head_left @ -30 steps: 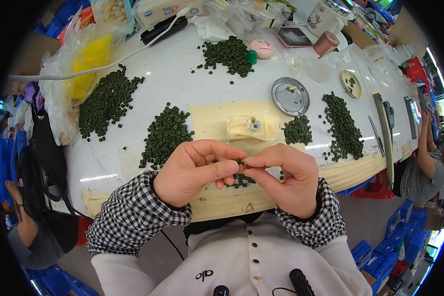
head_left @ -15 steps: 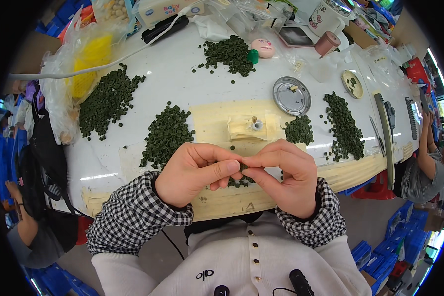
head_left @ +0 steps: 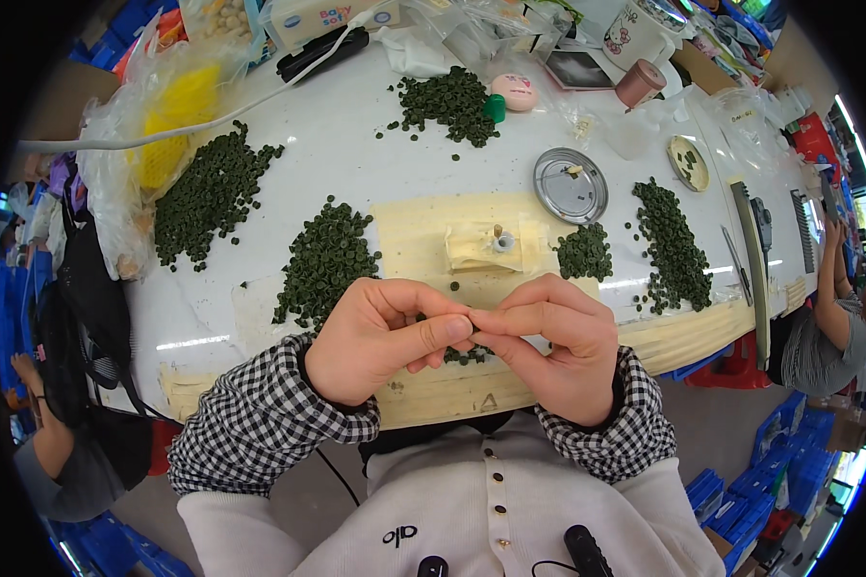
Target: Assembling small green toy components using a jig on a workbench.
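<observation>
My left hand (head_left: 375,337) and my right hand (head_left: 568,351) meet above the table's front edge, fingertips almost touching. Both are closed in a pinch on a small dark green round piece (head_left: 475,330), which the fingers mostly cover. A few similar pieces (head_left: 467,355) lie beneath them. Just left of my left hand is a heap of these green pieces (head_left: 322,264); a smaller heap (head_left: 581,254) lies beyond my right hand. Ahead of both hands a tape-wrapped block (head_left: 471,250) with a small upright peg (head_left: 498,236) sits on the yellowish taped surface (head_left: 409,226).
More green heaps lie at the left (head_left: 216,197), back (head_left: 443,104) and right (head_left: 671,248). A round metal lid (head_left: 551,199), a shallow dish (head_left: 688,163) and tweezers (head_left: 736,264) are to the right. A white cable (head_left: 202,130) crosses the back left. People sit at both sides.
The fingertips have shifted slightly, and a dark bit of the piece now shows between them. Both hands otherwise stay in place.
</observation>
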A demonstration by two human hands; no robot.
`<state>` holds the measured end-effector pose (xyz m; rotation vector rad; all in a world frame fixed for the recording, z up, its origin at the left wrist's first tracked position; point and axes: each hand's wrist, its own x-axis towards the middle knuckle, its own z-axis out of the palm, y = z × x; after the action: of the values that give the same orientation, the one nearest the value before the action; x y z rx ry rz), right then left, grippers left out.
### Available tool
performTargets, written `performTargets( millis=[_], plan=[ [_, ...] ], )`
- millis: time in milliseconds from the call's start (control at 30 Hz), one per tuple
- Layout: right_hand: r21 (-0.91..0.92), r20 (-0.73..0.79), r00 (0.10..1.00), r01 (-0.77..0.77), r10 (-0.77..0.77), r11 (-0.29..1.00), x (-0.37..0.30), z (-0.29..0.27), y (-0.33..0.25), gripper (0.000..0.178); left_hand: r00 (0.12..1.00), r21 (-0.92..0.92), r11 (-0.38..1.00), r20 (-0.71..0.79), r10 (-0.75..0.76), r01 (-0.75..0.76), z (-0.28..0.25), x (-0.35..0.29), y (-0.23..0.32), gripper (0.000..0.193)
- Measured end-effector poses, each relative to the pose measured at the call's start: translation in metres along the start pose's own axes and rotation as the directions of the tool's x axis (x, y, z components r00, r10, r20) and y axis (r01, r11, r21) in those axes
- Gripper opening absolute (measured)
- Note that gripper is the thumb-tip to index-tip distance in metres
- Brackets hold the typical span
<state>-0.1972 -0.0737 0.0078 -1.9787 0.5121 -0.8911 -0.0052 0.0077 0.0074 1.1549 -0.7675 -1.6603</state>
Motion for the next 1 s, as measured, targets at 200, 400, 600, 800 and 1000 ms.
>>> performTargets(
  millis=[200,400,600,800,1000],
  plan=[
    [0.066,0.035,0.999,-0.042,0.040,0.997,-0.0007,-0.0039,-0.0014,0.022,0.999,-0.024,0.998,0.017,0.051,-0.051,-0.0029,0.0023,-0.0039,0.016],
    [0.052,-0.018,1.000,-0.022,0.023,0.998,-0.0003,-0.0030,0.0008,0.024,0.995,-0.028,0.995,0.023,0.097,-0.096,-0.0030,0.0012,-0.0028,0.017],
    [0.079,-0.015,0.999,-0.035,0.036,0.996,-0.0002,-0.0017,0.0010,0.029,0.985,-0.002,0.986,-0.047,0.169,-0.169,-0.0007,0.0012,-0.0058,0.015],
    [0.073,-0.006,1.000,-0.028,0.029,0.997,-0.0009,-0.0006,0.0017,0.030,0.940,0.236,0.933,-0.146,0.309,-0.270,-0.0013,-0.0027,-0.0004,0.013],
    [0.106,0.050,0.999,-0.005,0.000,0.994,-0.0006,0.0010,0.0025,0.030,0.877,0.355,0.850,-0.139,0.460,-0.390,0.0015,-0.0029,-0.0012,0.015]
  ],
)
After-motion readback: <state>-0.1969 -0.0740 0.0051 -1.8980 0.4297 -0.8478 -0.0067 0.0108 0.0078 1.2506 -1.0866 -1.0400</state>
